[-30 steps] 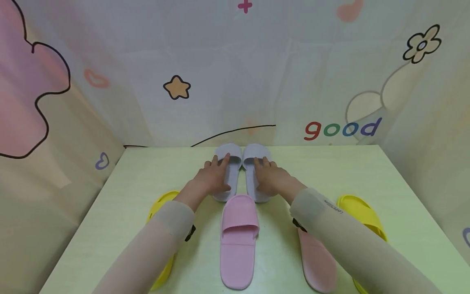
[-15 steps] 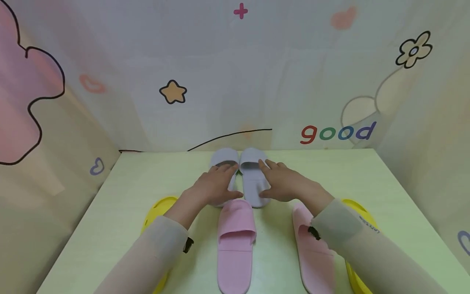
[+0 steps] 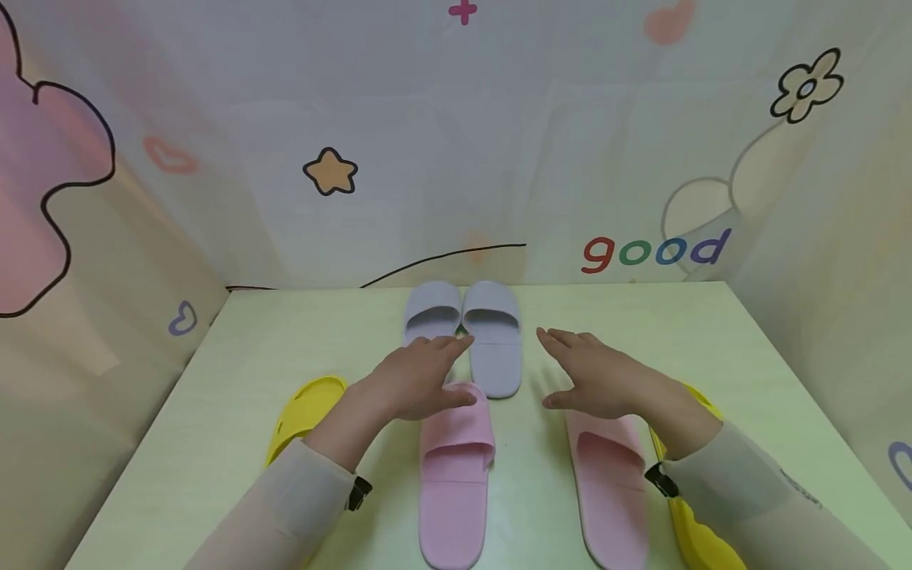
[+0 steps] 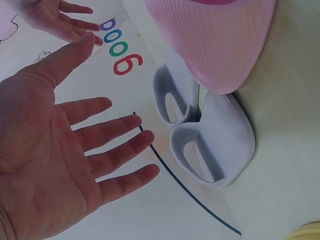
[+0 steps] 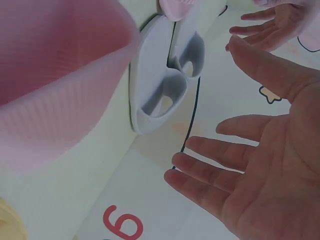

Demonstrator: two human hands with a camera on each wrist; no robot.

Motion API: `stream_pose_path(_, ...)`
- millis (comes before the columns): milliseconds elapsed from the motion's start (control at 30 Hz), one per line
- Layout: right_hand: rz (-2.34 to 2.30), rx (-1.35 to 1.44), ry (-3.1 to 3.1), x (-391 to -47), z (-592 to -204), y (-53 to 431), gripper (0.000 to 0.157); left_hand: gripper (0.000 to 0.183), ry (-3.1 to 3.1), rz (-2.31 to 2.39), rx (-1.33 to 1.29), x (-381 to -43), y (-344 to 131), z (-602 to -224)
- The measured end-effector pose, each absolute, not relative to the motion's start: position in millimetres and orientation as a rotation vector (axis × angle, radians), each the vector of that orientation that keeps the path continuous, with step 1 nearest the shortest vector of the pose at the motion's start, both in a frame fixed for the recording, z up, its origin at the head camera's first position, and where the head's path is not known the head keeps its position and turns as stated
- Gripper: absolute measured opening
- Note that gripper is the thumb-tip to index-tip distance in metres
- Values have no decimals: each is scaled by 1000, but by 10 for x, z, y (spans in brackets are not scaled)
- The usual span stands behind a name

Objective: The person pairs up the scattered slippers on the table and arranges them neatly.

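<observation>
Slippers in pale grey [image 3: 496, 366], a pair set side by side, lie at the middle of the frame, toes toward the patterned curtain [image 3: 413, 214]. My left hand [image 3: 416, 380] hovers just left of centre, hiding part of the left grey slipper [image 3: 433, 299], and my right hand [image 3: 606, 380] hangs right of centre; on both, the fingers are straight and spread apart, holding nothing. The likeliest mishap, I judge, is a bump: my left thumb shows over the toe of the left pink slipper [image 3: 454, 495], so a low sweep might push it into the grey heels and skew the pair. I cannot tell whether pink and grey touch. On the right, dropping my palm could nudge the other pink slipper [image 3: 616, 507], and a dragging sleeve [image 3: 748, 483] might catch the yellow slipper [image 3: 701, 542] at lower right. The grey pair looks smooth and plain, each with one broad arched band and an open toe, the bands meeting or nearly so.
</observation>
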State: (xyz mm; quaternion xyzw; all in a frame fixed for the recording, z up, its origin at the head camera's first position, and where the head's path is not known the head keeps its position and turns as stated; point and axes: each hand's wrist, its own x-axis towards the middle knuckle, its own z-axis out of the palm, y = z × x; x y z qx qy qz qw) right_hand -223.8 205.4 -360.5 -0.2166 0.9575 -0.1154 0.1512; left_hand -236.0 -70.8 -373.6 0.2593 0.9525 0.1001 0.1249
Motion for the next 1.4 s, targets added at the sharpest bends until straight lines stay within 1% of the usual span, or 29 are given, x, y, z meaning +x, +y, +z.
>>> stream_pose_path(400, -403, -621, 2743, -2160, -3644, 2330, 95, 85, 2752, 284, 794, -2312, -743, -3723)
stream_pose_path(700, -398, -578, 2691, -2122, -3659, 2445, 99, 87, 2694, 304, 814, -2269, -715, -3745)
stream_pose_path(867, -380, -563, 2653, -2108, -3683, 2466, 95, 89, 2675, 277, 819, -2261, -700, -3805)
stream_pose_path(1067, -386, -554, 2647, -2069, -3754, 2504, 96, 87, 2658, 294, 821, -2268, -689, -3911)
stream_pose_path(1400, -407, -475, 2624, -1996, -4002, 2584, 79, 84, 2610, 339, 809, -2220, -690, -4082)
